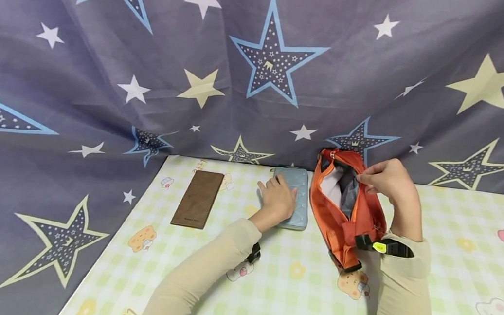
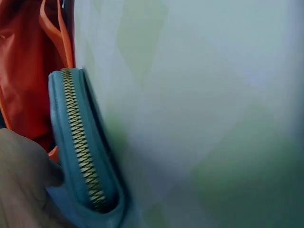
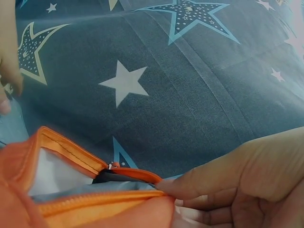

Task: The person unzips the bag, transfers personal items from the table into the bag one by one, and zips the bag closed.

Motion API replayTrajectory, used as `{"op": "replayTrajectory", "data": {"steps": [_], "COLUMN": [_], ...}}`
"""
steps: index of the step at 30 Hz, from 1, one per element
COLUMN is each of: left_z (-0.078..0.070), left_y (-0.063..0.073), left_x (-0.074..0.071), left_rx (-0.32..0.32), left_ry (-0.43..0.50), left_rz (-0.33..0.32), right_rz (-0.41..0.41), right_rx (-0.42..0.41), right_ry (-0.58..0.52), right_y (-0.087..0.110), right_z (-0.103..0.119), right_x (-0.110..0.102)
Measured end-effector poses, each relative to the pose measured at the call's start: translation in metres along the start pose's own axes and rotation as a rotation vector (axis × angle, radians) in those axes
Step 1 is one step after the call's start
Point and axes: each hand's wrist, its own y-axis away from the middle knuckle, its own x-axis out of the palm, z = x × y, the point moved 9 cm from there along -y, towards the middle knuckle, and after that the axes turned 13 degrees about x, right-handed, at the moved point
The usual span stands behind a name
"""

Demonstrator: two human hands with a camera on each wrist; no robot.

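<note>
A light blue quilted zip wallet (image 1: 300, 200) lies on the table. My left hand (image 1: 277, 198) rests over its left part, fingers spread toward the far left edge. In the left wrist view, the gold zipper (image 2: 81, 137) runs along the wallet's side, with part of the hand against it. To the right, an orange waist bag (image 1: 328, 228) stands with its zipped mouth open, showing a grey and white lining (image 1: 332, 185). My right hand (image 1: 386, 179) pinches the right rim of that mouth between thumb and fingers, as the right wrist view also shows.
A flat brown wallet (image 1: 197, 200) lies left of the blue one. A green-and-white checked cloth (image 1: 269, 290) with cartoon prints covers the table. Behind and to the left hangs a dark star-patterned curtain (image 1: 158, 121), close to the bag's far end.
</note>
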Motion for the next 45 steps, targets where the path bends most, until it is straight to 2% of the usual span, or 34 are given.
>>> {"op": "replayTrajectory", "data": {"steps": [2,5,15,22,27,30,37,43,45], "left_z": [0.001,0.001,-0.001,0.003,0.005,0.008,0.017,0.022,0.023], "left_y": [-0.001,-0.003,-0.009,-0.011,-0.012,-0.013,-0.017,-0.018,-0.018], "left_x": [0.005,0.01,0.013,0.009,0.009,0.007,0.005,0.003,0.002], "left_rx": [-0.025,-0.065,-0.191,-0.256,-0.269,-0.272,-0.262,-0.237,-0.229], "left_ry": [-0.036,-0.038,0.143,0.243,0.263,0.309,0.444,0.479,0.485], "left_rz": [0.033,0.058,0.099,0.092,0.079,0.049,0.048,-0.032,-0.039], "right_rz": [0.011,0.019,0.017,0.01,0.011,0.006,-0.003,-0.003,-0.002], "right_rx": [0.003,0.002,-0.005,-0.018,-0.013,-0.019,-0.033,-0.031,-0.026], "right_ry": [-0.006,-0.012,-0.01,-0.008,0.001,0.011,0.027,0.037,0.037], "right_y": [-0.001,-0.002,-0.002,-0.001,-0.001,-0.001,0.0,0.0,-0.001], "right_z": [0.0,0.001,0.002,0.004,0.004,0.005,0.006,0.006,0.005], "right_x": [0.001,0.002,0.001,0.0,0.002,0.003,0.003,0.003,0.003]}}
